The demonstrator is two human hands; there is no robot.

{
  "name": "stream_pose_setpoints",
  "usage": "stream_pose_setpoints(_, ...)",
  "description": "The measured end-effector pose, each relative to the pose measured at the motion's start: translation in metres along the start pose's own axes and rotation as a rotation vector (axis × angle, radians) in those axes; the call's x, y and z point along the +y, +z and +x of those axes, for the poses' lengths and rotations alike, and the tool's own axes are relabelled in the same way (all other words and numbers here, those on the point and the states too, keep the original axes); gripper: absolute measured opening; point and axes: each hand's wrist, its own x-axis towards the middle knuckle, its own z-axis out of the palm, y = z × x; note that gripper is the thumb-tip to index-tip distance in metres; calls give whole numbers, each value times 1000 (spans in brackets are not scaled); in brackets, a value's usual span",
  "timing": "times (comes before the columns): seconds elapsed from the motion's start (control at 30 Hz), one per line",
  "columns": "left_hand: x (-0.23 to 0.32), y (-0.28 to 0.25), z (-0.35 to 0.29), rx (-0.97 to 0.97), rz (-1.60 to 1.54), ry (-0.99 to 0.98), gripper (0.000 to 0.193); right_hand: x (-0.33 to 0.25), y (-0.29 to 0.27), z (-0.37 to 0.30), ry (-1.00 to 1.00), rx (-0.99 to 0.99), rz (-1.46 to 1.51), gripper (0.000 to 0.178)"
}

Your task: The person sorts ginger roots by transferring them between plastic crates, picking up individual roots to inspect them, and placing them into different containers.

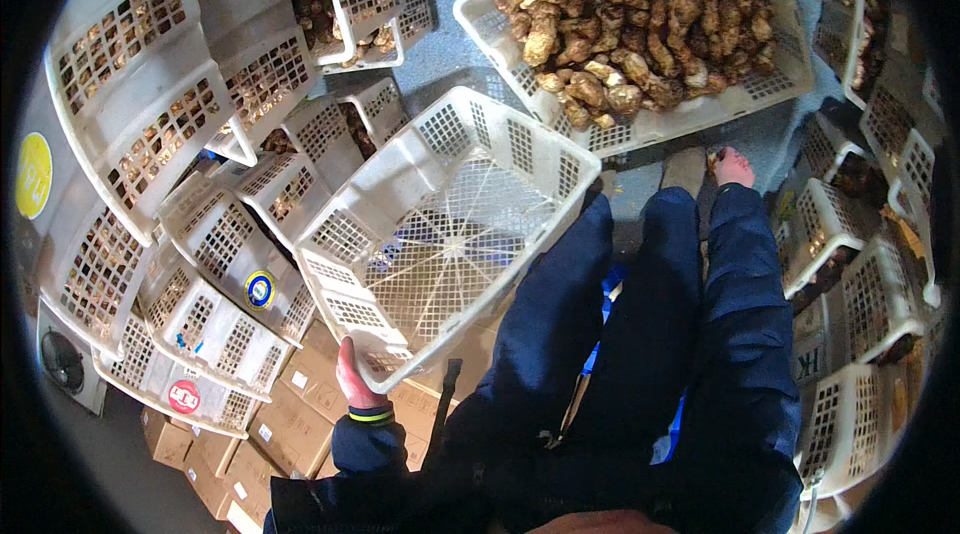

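With my left hand (pixel 359 377) I grip the near left corner of a white plastic crate (pixel 340 289), tilted beside my legs. Its inside shows only the lattice bottom with spokes. My right hand (pixel 735 168) hangs at the end of my right arm, close to the near edge of a second white crate (pixel 700 119). Its fingers look curled, with a small brownish thing at their tips that is too small to name. That second crate sits on the floor, heaped with brown, thick-stemmed mushrooms (pixel 630 24).
Stacked white crates (pixel 150 64) of mushrooms rise on the left, some with round stickers. More crates (pixel 850 304) stand close along my right. Cardboard boxes (pixel 290 409) lie at lower left, beside a dark fan (pixel 62 359). The floor (pixel 450 34) is blue.
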Motion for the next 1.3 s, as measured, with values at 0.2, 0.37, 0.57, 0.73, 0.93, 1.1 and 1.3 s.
stream_pose_setpoints(0.2, -9, -18, 16, -54, -55, -25, 28, -6, 9, 4, -17, -118, -138, 37)
stream_pose_setpoints(0.37, -3, -19, 5, -164, 10, -24, 36, 2, 39, 22, -2, 238, 8, 27)
stream_pose_setpoints(0.57, -13, -24, -2, -77, 1, -13, 28, -21, -80, -28, 258, 208, 262, 40)
stream_pose_setpoints(0.73, -10, -30, -30, -159, 64, 9, 19, -66, -220, -91, 54, 366, 561, 50)
stream_pose_setpoints(0.93, -2, -31, -50, -177, -34, 185, 17, -84, -284, -125, -291, 428, 914, 44)
stream_pose_setpoints(1.1, 27, -65, -69, -219, 39, 209, 17, -99, -304, -211, -381, 52, 843, 38)
stream_pose_setpoints(1.3, 57, -65, -102, -393, 99, 317, 26, -67, -270, -283, -264, -78, 1062, 31)
